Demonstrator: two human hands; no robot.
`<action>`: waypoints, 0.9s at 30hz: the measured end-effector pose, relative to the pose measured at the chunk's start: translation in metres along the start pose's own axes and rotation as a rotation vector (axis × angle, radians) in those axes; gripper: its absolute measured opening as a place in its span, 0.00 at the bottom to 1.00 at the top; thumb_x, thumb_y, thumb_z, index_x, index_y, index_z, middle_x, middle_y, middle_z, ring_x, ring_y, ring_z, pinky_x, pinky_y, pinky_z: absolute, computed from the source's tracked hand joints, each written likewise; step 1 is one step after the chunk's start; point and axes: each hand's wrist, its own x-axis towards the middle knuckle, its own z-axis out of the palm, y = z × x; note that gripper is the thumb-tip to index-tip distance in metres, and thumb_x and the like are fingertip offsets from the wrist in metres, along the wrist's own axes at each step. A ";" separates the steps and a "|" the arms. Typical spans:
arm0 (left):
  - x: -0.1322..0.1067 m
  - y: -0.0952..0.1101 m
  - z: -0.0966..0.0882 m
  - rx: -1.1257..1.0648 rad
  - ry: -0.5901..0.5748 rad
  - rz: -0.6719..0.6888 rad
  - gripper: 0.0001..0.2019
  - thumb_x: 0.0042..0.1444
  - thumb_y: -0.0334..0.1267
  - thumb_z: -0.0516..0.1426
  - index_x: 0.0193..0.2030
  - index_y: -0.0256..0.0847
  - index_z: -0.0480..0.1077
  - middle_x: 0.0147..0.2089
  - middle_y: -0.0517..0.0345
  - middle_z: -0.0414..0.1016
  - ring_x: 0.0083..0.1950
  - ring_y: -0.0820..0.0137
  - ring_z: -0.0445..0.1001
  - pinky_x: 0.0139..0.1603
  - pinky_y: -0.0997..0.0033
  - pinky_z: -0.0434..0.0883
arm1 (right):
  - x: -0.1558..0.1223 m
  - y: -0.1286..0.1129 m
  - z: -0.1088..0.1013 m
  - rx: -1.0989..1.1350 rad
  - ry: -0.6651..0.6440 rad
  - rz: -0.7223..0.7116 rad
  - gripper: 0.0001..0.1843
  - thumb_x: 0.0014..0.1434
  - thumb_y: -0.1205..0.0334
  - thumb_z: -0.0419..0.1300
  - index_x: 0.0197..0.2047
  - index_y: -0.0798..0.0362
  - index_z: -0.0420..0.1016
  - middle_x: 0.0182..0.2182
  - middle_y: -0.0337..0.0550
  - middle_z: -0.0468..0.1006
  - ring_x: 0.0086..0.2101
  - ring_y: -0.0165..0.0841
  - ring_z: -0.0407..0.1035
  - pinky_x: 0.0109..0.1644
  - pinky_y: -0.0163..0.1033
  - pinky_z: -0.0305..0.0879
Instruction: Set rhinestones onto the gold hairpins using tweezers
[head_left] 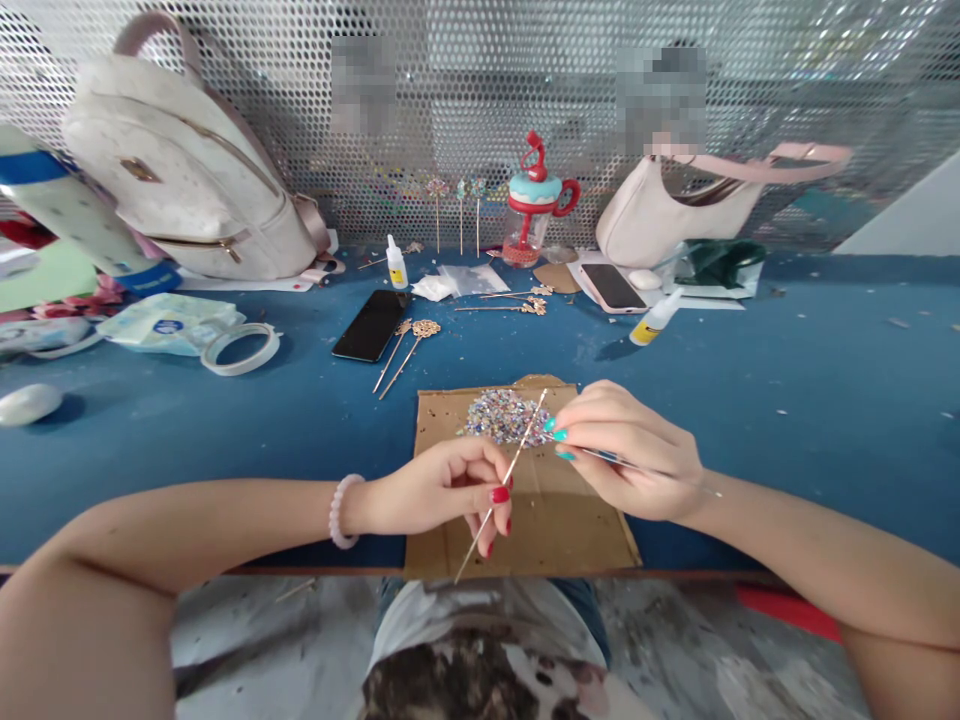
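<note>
My left hand (pixel 450 485), with a pink bead bracelet on the wrist, is closed in a pinch on a thin metal hair stick (pixel 501 485) that slants up toward a heap of small sparkling rhinestones (pixel 504 416). My right hand (pixel 630 448) is closed on a slim metal tool (pixel 645 467), its fingertips right at the top of the stick, beside the heap. Both hands hover over a brown cardboard sheet (pixel 525 520) that lies on the blue table (pixel 787 380).
Two finished hair sticks (pixel 405 350) lie by a black phone (pixel 370 325). Glue bottles (pixel 396 264) (pixel 654 320), a tape ring (pixel 240 348), a second phone (pixel 611 286), a red-lidded cup (pixel 534 205), a backpack (pixel 187 170) and a handbag (pixel 675 215) stand along the perforated back wall.
</note>
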 end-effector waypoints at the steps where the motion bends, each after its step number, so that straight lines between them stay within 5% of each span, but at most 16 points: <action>1: 0.000 0.000 0.000 0.000 0.001 0.001 0.11 0.62 0.40 0.58 0.39 0.37 0.61 0.31 0.59 0.76 0.24 0.76 0.77 0.24 0.79 0.74 | 0.000 0.000 0.000 -0.003 0.000 0.001 0.10 0.56 0.74 0.61 0.42 0.56 0.71 0.33 0.48 0.78 0.34 0.33 0.74 0.35 0.42 0.72; 17: -0.001 -0.001 0.001 0.005 -0.005 -0.034 0.12 0.60 0.42 0.59 0.39 0.37 0.62 0.30 0.59 0.77 0.24 0.77 0.77 0.23 0.80 0.73 | -0.006 0.000 0.003 0.006 -0.025 0.014 0.15 0.56 0.77 0.60 0.45 0.55 0.70 0.35 0.47 0.76 0.36 0.33 0.73 0.38 0.43 0.74; 27: -0.001 0.001 0.003 -0.004 -0.012 -0.039 0.12 0.61 0.43 0.58 0.38 0.37 0.61 0.30 0.59 0.76 0.24 0.77 0.77 0.24 0.80 0.74 | -0.007 0.002 -0.003 -0.051 -0.130 -0.150 0.10 0.59 0.77 0.56 0.43 0.59 0.71 0.37 0.52 0.77 0.39 0.35 0.72 0.38 0.42 0.71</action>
